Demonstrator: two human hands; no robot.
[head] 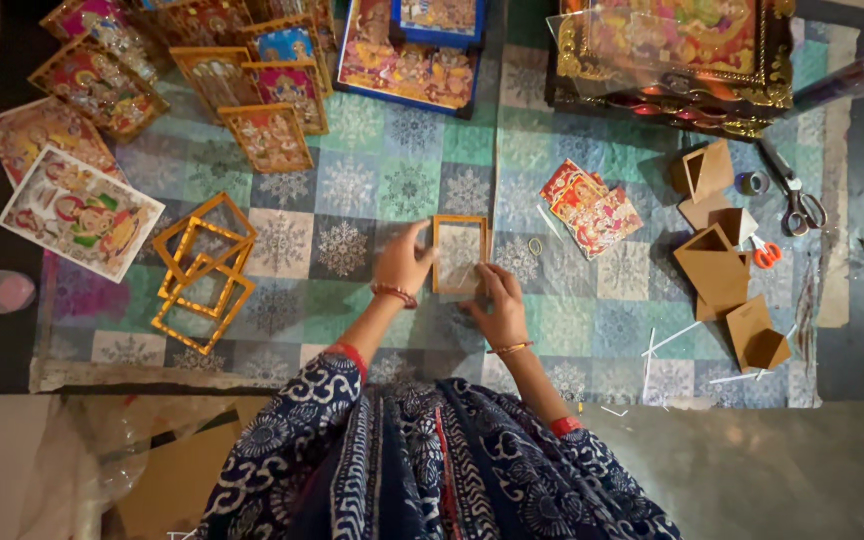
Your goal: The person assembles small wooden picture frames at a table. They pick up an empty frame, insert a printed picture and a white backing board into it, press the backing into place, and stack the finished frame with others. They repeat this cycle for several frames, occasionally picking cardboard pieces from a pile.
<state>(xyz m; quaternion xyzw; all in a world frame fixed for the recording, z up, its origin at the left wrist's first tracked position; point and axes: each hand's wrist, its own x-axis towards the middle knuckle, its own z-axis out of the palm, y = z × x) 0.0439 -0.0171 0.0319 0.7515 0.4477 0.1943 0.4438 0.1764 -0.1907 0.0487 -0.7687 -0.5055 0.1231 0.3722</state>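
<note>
- A small gold picture frame (459, 254) lies flat on the patterned quilt (352, 190), near the middle of the scene. It is a thin-railed rectangle with a pale, see-through pane, and its long axis runs from near to far.
- The left hand (404, 263) rests at the frame's left rail, fingers curled loosely against the edge, touching rather than clamping it.
- The right hand (497, 305) sits at the frame's near right corner, fingers together and pressed on the rail.
- To the left lie empty gold frames (202, 270), stacked crookedly, open rectangles of the same thin gilt moulding.
- Just right of the held frame is a small yellow rubber band (535, 246), then a fan of glossy red prints (592, 208).
- Farther right lie brown cardboard back stands (717, 265), flat and angular, and scissors (797, 200) with grey handles.
- Framed colourful pictures (272, 135) lean along the far left.
</note>
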